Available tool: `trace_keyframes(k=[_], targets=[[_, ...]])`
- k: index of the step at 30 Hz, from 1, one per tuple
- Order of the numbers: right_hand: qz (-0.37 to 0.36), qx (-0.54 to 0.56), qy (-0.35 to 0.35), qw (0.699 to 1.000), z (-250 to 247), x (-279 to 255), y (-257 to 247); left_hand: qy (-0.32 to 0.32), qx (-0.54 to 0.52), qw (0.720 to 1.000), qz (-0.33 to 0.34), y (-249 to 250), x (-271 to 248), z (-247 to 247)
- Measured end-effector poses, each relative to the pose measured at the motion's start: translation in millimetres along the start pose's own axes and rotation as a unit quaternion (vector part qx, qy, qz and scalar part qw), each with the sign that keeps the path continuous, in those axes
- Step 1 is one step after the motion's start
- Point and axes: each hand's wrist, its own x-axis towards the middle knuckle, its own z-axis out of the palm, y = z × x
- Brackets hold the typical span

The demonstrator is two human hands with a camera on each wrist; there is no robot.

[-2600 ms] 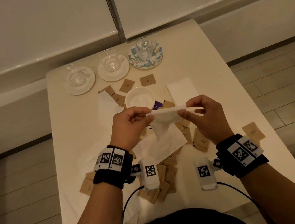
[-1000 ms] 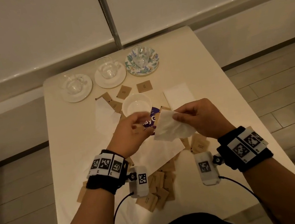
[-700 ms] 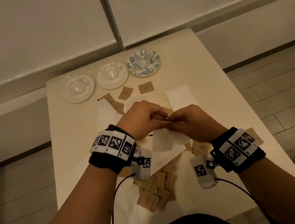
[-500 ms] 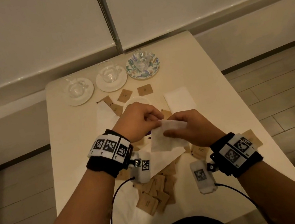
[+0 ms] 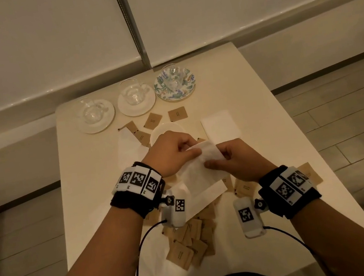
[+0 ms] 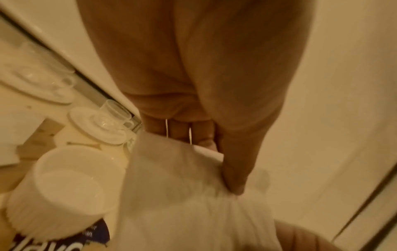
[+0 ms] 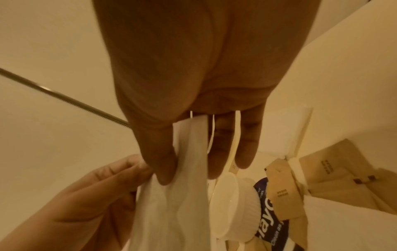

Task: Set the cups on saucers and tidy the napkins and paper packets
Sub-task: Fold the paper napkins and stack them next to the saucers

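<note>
Both hands hold one white napkin (image 5: pixel 204 167) above the middle of the table (image 5: pixel 268 125). My left hand (image 5: pixel 174 155) pinches its upper left edge between thumb and fingers; in the left wrist view the napkin (image 6: pixel 182 195) hangs below that thumb. My right hand (image 5: pixel 233 161) pinches the right edge, and the napkin (image 7: pixel 178 195) is caught between thumb and forefinger. Three glass cups stand on saucers at the far edge: left (image 5: pixel 93 111), middle (image 5: pixel 134 95), and one on a floral saucer (image 5: pixel 174 82). Brown paper packets (image 5: pixel 191 242) lie scattered near me.
A white bowl (image 5: pixel 163 131) sits just beyond my left hand, beside a dark blue packet (image 7: pixel 268 212). A folded napkin (image 5: pixel 220 125) lies to the right, another napkin (image 5: pixel 129 150) to the left. More packets (image 5: pixel 177 114) lie near the saucers and one at the right edge (image 5: pixel 309 171).
The napkin, held stretched between both hands at first, has been folded smaller. My hands came close together and my left hand now pinches the fold's upper edge.
</note>
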Motion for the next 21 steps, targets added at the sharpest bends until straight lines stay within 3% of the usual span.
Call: trace_keyframes(k=[4, 9, 11, 21], targets=[[0.032, -0.016, -0.001, 0.999, -2, -2, 18, 0.067, -0.082, 0.994, -0.019, -11, 0, 7], [0.08, 0.182, 0.052, 0.979, 0, 6, 33, 0.144, -0.168, 0.974, -0.041, -18, 15, 29], [0.106, 0.208, 0.096, 0.968, -5, 16, 42, 0.173, -0.189, 0.965, -0.056, -21, 27, 38], [0.136, 0.179, 0.189, 0.956, -58, 55, 89, 0.189, -0.208, 0.944, -0.174, -33, 92, 95]])
